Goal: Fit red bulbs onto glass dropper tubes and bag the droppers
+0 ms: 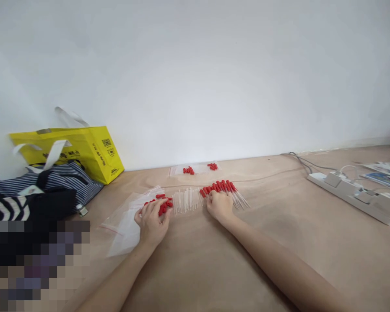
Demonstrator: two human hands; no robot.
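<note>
My left hand (pixel 152 223) reaches over a pile of red rubber bulbs (pixel 164 209) lying on clear zip bags (pixel 125 229); its thumb and fingers are apart. Slim clear pipette tubes (pixel 186 200) lie side by side between my hands. On the right, my right hand (pixel 220 204) is closed at the left end of a row of red-topped droppers (pixel 225 186), its fingers down on one dropper. The fingertips are partly hidden behind the hand. Each dropper in the row has a red bulb at the far end and a clear stem pointing toward me.
Another clear bag (pixel 201 170) with red bulbs lies near the wall. A yellow bag (pixel 99 151), a striped bag (pixel 84 180) and black cloth (pixel 52 206) crowd the left. A white power strip (pixel 351 195) with plugs and cables lies right, beside papers (pixel 386 173).
</note>
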